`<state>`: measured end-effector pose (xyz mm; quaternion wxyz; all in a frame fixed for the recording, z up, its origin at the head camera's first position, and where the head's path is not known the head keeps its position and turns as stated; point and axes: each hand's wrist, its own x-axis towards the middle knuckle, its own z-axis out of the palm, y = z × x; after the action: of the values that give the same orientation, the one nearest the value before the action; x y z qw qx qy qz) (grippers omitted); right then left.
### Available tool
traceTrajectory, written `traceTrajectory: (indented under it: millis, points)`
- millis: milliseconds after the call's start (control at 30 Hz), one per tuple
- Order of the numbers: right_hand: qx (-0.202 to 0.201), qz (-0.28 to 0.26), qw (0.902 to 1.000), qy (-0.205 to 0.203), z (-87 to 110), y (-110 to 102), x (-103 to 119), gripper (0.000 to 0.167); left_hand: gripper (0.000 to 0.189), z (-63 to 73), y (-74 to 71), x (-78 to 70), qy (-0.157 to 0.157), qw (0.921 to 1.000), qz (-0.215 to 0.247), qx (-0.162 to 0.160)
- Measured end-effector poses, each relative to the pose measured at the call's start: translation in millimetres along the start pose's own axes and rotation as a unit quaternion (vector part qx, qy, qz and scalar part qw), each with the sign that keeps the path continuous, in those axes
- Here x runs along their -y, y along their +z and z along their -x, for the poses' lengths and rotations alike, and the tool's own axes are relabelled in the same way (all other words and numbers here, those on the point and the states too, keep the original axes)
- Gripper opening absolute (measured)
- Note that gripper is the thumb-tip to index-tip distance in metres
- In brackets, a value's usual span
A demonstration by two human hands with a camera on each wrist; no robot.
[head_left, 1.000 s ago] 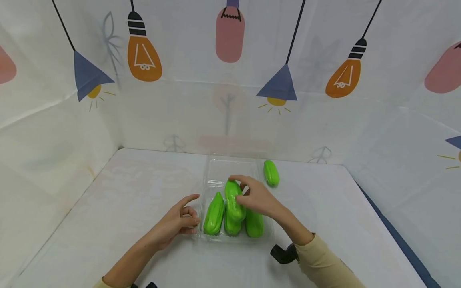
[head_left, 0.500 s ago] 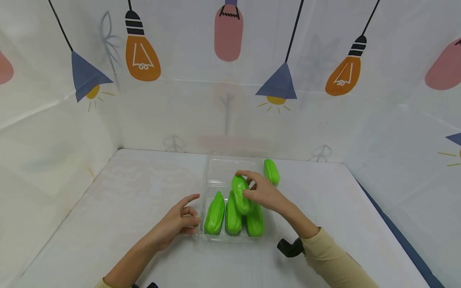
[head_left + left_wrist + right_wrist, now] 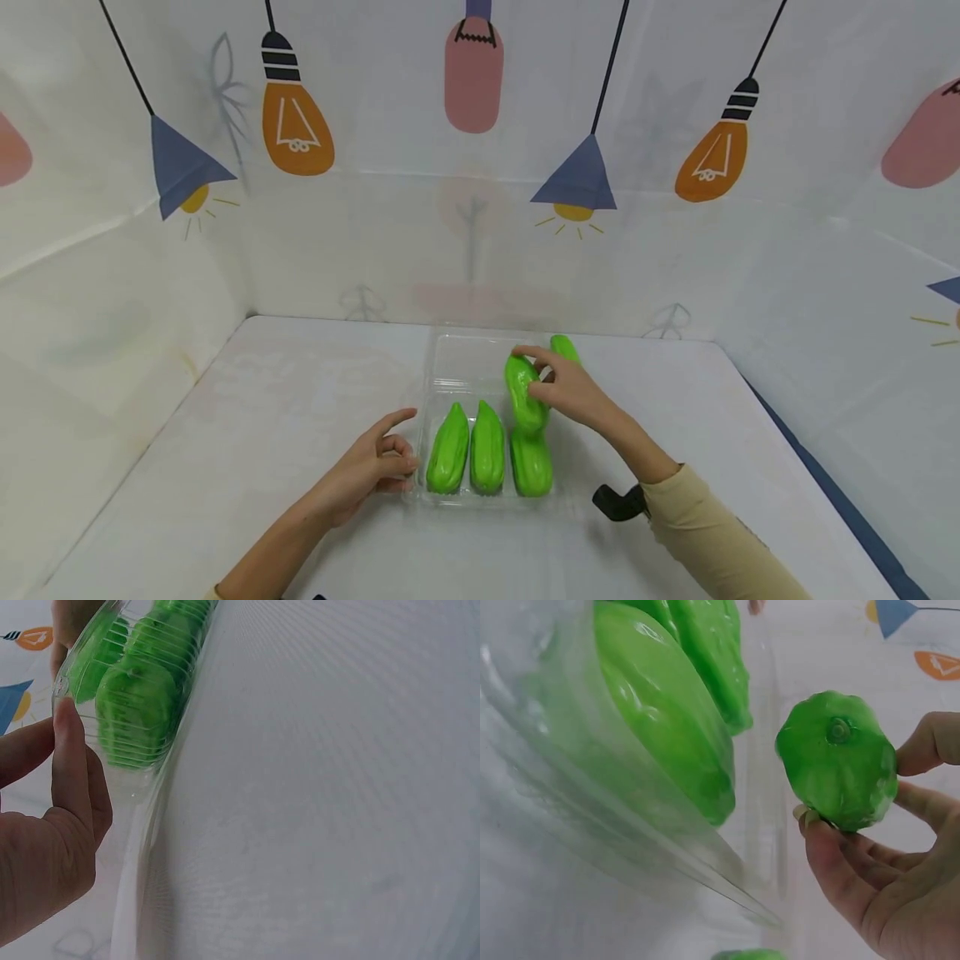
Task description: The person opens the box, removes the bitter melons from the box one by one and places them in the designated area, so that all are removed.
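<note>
My right hand (image 3: 568, 390) grips a green bitter melon (image 3: 524, 390) between thumb and fingers. It is tilted over the right side of a clear plastic container (image 3: 501, 500). In the right wrist view the held melon (image 3: 836, 761) shows its blunt end, apart from those inside. A left melon (image 3: 448, 450), a middle melon (image 3: 488, 448) and a right melon (image 3: 532, 465) lie side by side in the container, the right one partly hidden. My left hand (image 3: 371, 467) holds the container's left rim; in the left wrist view a fingertip touches the clear edge.
Another green melon (image 3: 565, 347) lies on the table behind my right hand, partly covered by it. The container's open lid (image 3: 468, 354) lies toward the back wall. A printed white curtain (image 3: 375, 233) surrounds the white table (image 3: 285, 400).
My right hand has carried its melon to the right and back, from over the middle melon to over the right one. The left hand stays at the container's rim.
</note>
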<state>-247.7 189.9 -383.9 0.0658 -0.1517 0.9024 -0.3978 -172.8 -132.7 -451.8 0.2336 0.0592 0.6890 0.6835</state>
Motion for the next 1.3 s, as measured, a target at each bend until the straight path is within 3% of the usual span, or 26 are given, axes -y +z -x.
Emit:
traceTrajectory:
  millis: [533, 800, 1300]
  points:
    - [-0.07, 0.017, 0.9973, 0.014, -17.8, -29, -36, 0.061, 0.077, -1.0, 1.6, 0.7, 0.003, 1.0, -0.003, 0.002]
    - [-0.078, 0.022, 0.9963, 0.03, -22.1, -37, -49, 0.06, 0.078, -1.4, 1.5, 0.8, 0.005, 1.0, -0.005, 0.002]
    - [-0.066, -0.035, 0.9965, 0.038, -22.5, -57, -70, 0.059, 0.08, -0.6, -0.6, 2.1, 0.007, 0.9999, -0.01, 0.001]
